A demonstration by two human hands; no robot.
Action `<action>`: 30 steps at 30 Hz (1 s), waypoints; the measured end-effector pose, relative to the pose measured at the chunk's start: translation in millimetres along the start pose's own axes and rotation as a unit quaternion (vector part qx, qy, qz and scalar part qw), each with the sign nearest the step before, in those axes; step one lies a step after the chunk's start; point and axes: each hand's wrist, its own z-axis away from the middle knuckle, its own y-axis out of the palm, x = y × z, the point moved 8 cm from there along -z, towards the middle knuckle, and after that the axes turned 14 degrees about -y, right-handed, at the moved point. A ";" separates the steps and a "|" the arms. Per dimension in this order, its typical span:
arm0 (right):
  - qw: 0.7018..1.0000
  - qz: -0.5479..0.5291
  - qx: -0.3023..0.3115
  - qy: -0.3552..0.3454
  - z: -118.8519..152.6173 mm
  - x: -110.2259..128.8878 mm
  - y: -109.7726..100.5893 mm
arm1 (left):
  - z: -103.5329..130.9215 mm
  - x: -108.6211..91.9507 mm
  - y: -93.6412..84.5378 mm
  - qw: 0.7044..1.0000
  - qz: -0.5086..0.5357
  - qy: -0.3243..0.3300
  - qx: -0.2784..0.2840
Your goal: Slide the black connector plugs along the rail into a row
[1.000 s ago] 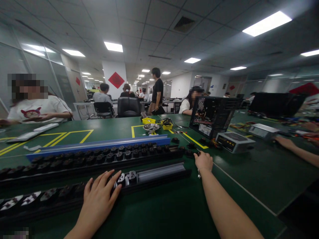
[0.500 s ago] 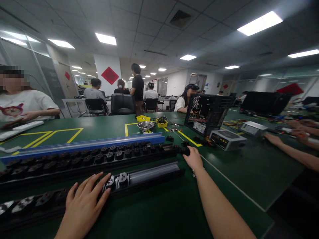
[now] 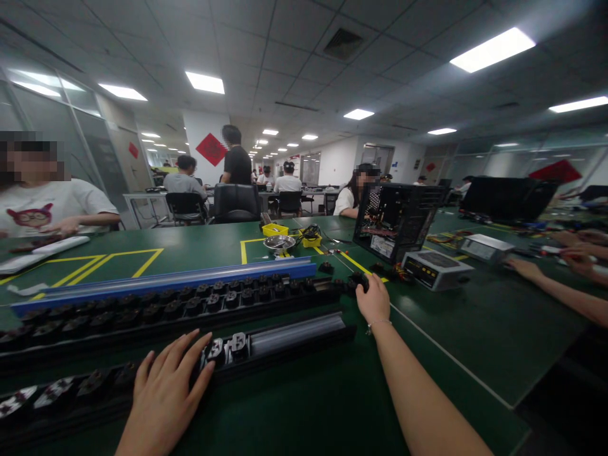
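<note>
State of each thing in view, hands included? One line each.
Left hand: spread over near black rail
Right hand: at a small black part, grip unclear
Near black rail: part-filled, right stretch bare
Computer case: upright, side open, inside showing
Nearer power supply: outside the case, beside it
Blue rail: lying lengthwise
Ceiling lights: lit

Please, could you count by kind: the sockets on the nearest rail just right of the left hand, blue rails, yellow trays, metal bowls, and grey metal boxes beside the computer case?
Sockets: 2
Blue rail: 1
Yellow trays: 2
Metal bowl: 1
Grey metal boxes: 2
Total: 8
</note>
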 end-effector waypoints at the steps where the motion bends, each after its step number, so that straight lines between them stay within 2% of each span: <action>1: 1.000 -0.017 -0.013 -0.014 -1.8 10.7 -7.0 | 0.1 -0.2 -0.2 1.000 0.000 0.000 -0.001; 3: 0.997 -0.059 -0.021 -0.053 -3.4 40.3 -18.3 | 0.2 -0.7 -0.2 1.000 0.001 0.001 -0.001; 7: 0.973 -0.154 0.058 -0.160 16.2 129.7 -19.6 | 0.4 -2.7 -1.5 1.000 0.004 0.001 -0.005; 9: 0.953 -0.184 0.100 -0.217 41.3 179.3 -14.9 | 1.2 -5.7 -4.6 1.000 0.005 0.006 -0.021; 11: 0.912 -0.233 0.171 -0.289 75.0 228.7 -4.8 | 2.4 -8.3 -9.6 0.999 0.000 0.006 -0.053; 12: 0.893 -0.255 0.201 -0.313 91.4 248.8 -0.4 | 3.1 -9.5 -12.2 0.997 -0.003 0.008 -0.071; 14: 0.882 -0.267 0.225 -0.316 114.2 274.1 5.5 | 4.7 -13.8 -13.8 0.996 -0.007 0.030 -0.087; 16: 0.880 -0.262 0.235 -0.319 126.7 289.8 9.1 | 6.0 -18.4 -11.5 0.995 -0.007 0.065 -0.076; 19: 0.897 -0.240 0.224 -0.296 126.7 295.4 11.2 | 5.5 -19.0 -8.9 0.995 -0.003 0.079 -0.054; 30: 0.931 -0.200 0.187 -0.242 118.3 282.6 15.7 | 4.4 -20.2 -11.2 0.997 0.016 0.069 -0.043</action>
